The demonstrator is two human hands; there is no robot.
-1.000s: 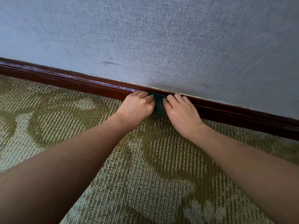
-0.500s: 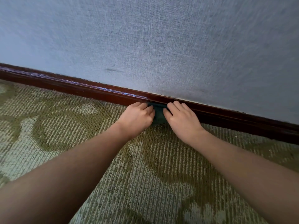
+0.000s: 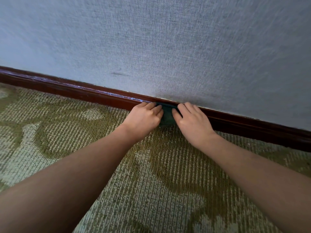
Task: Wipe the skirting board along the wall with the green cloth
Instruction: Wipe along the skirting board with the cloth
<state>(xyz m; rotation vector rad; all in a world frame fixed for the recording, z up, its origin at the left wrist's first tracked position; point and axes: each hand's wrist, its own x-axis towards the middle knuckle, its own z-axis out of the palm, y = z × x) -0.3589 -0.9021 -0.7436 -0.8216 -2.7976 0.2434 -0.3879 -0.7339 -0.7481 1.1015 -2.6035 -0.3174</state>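
A dark red-brown skirting board (image 3: 87, 95) runs along the foot of the wall, sloping down to the right. The dark green cloth (image 3: 167, 115) is pressed against the board at mid-frame, mostly hidden; only a narrow strip shows between my hands. My left hand (image 3: 144, 117) covers its left part with fingers curled onto the board. My right hand (image 3: 191, 121) lies flat over its right part, fingertips at the board's top edge. Both hands hold the cloth to the board.
A grey-blue textured wall (image 3: 168, 47) rises behind the board, with a faint dark smudge (image 3: 118, 74). A green and beige patterned carpet (image 3: 151, 182) covers the floor below my arms.
Both hands with the cloth have shifted slightly right along the board, and the view has tilted so the board sits lower in frame.
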